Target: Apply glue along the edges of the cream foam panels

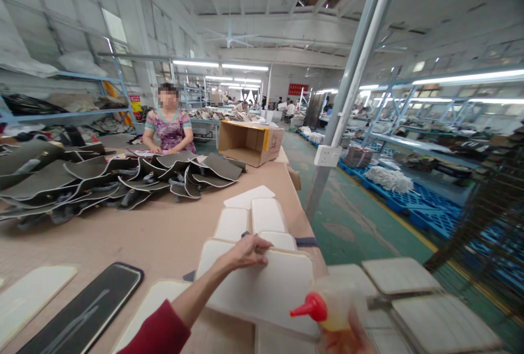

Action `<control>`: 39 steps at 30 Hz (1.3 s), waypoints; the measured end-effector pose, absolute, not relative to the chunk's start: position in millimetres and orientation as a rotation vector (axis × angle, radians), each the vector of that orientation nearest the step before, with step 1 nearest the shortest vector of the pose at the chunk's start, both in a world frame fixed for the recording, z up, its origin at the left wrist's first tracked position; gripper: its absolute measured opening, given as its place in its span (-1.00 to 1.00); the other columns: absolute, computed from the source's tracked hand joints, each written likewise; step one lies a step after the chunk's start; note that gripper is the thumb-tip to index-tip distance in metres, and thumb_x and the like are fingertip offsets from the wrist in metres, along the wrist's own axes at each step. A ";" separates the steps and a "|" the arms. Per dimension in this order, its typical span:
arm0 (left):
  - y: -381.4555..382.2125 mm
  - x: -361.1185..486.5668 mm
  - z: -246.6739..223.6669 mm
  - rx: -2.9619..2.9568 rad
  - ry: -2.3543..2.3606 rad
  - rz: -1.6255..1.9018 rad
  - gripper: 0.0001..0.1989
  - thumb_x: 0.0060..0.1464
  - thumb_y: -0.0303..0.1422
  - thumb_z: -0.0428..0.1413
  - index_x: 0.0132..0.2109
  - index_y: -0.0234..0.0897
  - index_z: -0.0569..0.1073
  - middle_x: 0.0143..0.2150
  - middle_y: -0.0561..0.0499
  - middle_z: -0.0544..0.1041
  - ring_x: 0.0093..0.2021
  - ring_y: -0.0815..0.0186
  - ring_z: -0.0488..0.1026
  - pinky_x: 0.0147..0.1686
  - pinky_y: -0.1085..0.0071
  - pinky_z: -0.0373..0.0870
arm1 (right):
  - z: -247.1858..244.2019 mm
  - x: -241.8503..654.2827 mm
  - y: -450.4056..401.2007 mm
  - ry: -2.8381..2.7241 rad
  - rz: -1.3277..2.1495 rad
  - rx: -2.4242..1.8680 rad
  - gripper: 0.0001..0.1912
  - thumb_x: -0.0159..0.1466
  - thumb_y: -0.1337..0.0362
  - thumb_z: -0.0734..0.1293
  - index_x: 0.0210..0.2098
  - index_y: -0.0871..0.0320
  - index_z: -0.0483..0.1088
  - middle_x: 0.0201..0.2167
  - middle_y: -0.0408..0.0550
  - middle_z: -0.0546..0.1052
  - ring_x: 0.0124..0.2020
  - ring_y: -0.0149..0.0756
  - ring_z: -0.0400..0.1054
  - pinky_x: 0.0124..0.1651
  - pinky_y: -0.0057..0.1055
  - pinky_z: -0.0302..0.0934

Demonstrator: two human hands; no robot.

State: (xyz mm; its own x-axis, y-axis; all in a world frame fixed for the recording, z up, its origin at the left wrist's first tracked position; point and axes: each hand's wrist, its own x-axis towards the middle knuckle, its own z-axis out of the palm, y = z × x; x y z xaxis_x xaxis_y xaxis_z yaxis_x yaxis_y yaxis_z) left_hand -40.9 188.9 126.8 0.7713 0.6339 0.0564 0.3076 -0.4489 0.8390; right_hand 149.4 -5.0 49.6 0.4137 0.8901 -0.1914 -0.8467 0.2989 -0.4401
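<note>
My left hand, in a red sleeve, grips the top edge of a large white padded panel that lies at the near right of the brown worktable. My right hand, barely in view at the bottom edge, holds a clear glue bottle with a red nozzle pointing left over the panel. Smaller white panels lie just beyond the large one.
Dark grey bag pieces are piled across the table's left and middle. A person in a floral top sits at the far end. An open cardboard box, a steel post, white boards at right and a black panel are around.
</note>
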 end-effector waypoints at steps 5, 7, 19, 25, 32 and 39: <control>183.5 -70.2 188.1 2.178 0.639 0.320 -0.60 -0.25 -0.54 0.19 -0.17 -0.19 0.62 -0.40 0.16 0.56 -0.34 0.27 0.41 -0.39 0.52 0.23 | 128.8 179.0 -24.1 -0.235 0.862 -0.748 -0.38 0.01 -0.06 0.46 0.03 0.00 0.41 0.03 0.02 0.46 0.05 -0.05 0.32 0.20 -0.04 0.04; 175.8 -77.9 216.0 2.212 0.625 0.226 -0.58 -0.27 -0.57 0.21 -0.17 -0.18 0.62 -0.46 0.18 0.53 -0.39 0.29 0.38 -0.41 0.52 0.22 | 165.2 189.0 -22.4 -0.299 0.834 -0.762 -0.30 -0.13 -0.05 0.53 -0.02 -0.01 0.43 0.03 0.04 0.45 0.07 0.06 0.28 0.23 0.05 -0.05; 128.4 -81.6 289.7 2.052 0.496 -0.022 -0.59 -0.53 -0.79 0.23 -0.45 -0.30 0.62 -0.54 0.13 0.59 -0.45 0.15 0.51 -0.41 0.39 0.43 | 227.1 179.1 -9.8 -0.773 0.869 -0.887 -0.07 -0.48 0.01 0.61 -0.08 0.11 0.45 -0.14 0.22 0.50 -0.14 0.33 0.36 -0.12 0.30 0.14; 122.6 -82.3 295.0 2.028 0.484 -0.121 -0.60 -0.46 -0.78 0.24 -0.39 -0.33 0.63 -0.48 0.08 0.61 -0.41 0.16 0.53 -0.35 0.38 0.45 | 232.4 177.9 -11.5 -0.886 1.017 -0.775 -0.21 -0.35 0.15 0.62 -0.08 0.13 0.47 -0.19 0.21 0.52 -0.19 0.25 0.42 -0.19 0.23 0.21; 130.9 -83.3 290.0 2.076 0.400 -0.307 -0.57 -0.33 -0.64 0.28 -0.18 -0.33 0.61 -0.35 0.10 0.63 -0.31 0.27 0.52 -0.29 0.50 0.40 | 248.7 159.2 -15.9 -1.052 1.063 -0.753 -0.36 -0.22 0.08 0.60 -0.13 0.03 0.50 -0.19 0.06 0.55 -0.19 0.06 0.44 -0.16 -0.06 0.31; 135.2 -84.3 286.0 2.132 0.322 -0.428 -0.52 -0.17 -0.58 0.22 0.00 -0.46 0.51 -0.19 0.02 0.62 -0.18 0.28 0.48 -0.21 0.54 0.36 | 257.2 149.4 -21.0 -1.026 1.074 -0.805 -0.36 -0.24 0.06 0.60 -0.15 0.02 0.51 -0.21 0.01 0.55 -0.20 0.02 0.45 -0.17 -0.13 0.34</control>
